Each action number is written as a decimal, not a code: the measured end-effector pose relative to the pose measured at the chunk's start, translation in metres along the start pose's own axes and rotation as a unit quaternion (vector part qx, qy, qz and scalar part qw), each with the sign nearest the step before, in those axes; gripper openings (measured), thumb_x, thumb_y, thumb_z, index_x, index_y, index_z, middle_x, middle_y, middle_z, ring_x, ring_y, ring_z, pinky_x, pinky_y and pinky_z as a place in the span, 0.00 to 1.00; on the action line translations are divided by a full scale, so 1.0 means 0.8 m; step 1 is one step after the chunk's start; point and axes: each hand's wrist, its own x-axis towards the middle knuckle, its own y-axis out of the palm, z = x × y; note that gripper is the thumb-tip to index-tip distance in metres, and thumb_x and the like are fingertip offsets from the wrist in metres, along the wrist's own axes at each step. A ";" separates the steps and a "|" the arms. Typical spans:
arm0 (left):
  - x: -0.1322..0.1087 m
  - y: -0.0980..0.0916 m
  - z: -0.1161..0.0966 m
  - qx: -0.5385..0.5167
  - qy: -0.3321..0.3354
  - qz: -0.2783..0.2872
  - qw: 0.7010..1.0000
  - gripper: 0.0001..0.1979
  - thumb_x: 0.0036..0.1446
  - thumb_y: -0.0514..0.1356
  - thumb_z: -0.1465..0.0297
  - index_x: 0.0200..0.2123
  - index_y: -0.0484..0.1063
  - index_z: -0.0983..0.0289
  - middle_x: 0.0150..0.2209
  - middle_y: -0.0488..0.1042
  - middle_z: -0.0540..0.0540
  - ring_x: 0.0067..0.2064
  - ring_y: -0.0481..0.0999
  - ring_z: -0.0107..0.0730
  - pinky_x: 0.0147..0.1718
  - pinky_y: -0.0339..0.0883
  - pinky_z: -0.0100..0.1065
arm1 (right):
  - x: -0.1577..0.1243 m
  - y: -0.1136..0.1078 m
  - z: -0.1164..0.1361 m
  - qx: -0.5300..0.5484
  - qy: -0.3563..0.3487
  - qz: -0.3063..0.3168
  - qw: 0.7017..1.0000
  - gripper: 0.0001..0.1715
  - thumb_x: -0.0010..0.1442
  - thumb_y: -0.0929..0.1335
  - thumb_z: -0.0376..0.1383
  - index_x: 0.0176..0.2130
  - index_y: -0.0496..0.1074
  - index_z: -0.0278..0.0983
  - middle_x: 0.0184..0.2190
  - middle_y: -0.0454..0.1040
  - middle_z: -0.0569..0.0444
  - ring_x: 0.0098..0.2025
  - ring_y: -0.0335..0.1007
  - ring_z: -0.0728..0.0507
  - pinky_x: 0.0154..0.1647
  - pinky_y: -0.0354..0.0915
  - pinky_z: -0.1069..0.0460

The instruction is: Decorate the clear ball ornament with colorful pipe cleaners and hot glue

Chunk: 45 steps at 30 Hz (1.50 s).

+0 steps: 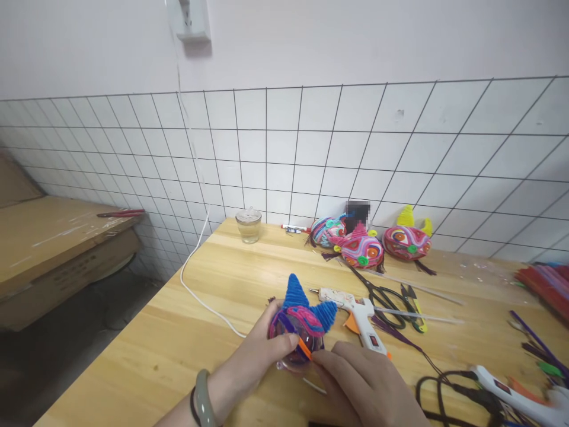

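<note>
My left hand [262, 344] is closed around a clear ball [288, 356], its thumb pressed on the front. Two pointed blue ears [296, 295] stand up from the ball, and pink, blue and purple fuzzy strips cover part of its top. Across the front lies a short orange pipe cleaner [304, 348]. The fingers of my right hand [360, 379] pinch its lower end against the ball. My hands hide the ball's sides and some of its underside. Just beyond my right hand, a white glue gun [362, 314] lies on the table.
Scissors [384, 299] and yellow-handled snips [418, 311] lie right of the glue gun. Several finished-looking yarn animal heads [362, 249] sit by the wall, near a glass [249, 226]. A second glue gun [511, 394] and black cable are front right. A white cord [195, 287] crosses the wooden table.
</note>
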 end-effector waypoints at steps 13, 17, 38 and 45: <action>0.001 -0.006 -0.001 -0.007 -0.038 0.021 0.999 0.29 0.40 0.70 0.66 0.47 0.67 0.64 0.43 0.77 0.60 0.48 0.73 0.45 0.47 0.62 0.42 | -0.001 0.002 -0.004 0.025 -0.043 0.024 0.998 0.14 0.66 0.57 0.26 0.37 0.71 0.32 0.19 0.70 0.55 0.18 0.62 0.48 0.17 0.54 0.54; 0.000 -0.007 -0.002 0.001 -0.062 0.017 0.998 0.28 0.39 0.70 0.66 0.46 0.67 0.64 0.42 0.77 0.59 0.46 0.74 0.45 0.44 0.63 0.41 | -0.003 0.003 -0.004 0.023 -0.049 0.035 0.998 0.14 0.66 0.57 0.27 0.38 0.70 0.31 0.19 0.70 0.55 0.18 0.62 0.48 0.17 0.53 0.54; 0.000 -0.003 -0.008 -0.021 -0.088 0.025 0.996 0.21 0.39 0.68 0.71 0.40 0.71 0.65 0.33 0.80 0.55 0.34 0.76 0.32 0.35 0.66 0.32 | -0.005 0.005 -0.002 0.002 -0.083 0.047 0.995 0.18 0.69 0.54 0.28 0.38 0.70 0.30 0.19 0.70 0.55 0.17 0.64 0.47 0.15 0.55 0.53; -0.001 -0.004 -0.006 -0.012 -0.110 0.030 0.993 0.23 0.37 0.68 0.69 0.40 0.70 0.65 0.35 0.80 0.56 0.37 0.78 0.37 0.39 0.66 0.35 | 0.003 -0.003 -0.001 -0.015 -0.117 0.046 0.992 0.18 0.66 0.54 0.24 0.39 0.70 0.29 0.18 0.72 0.55 0.17 0.66 0.48 0.16 0.59 0.53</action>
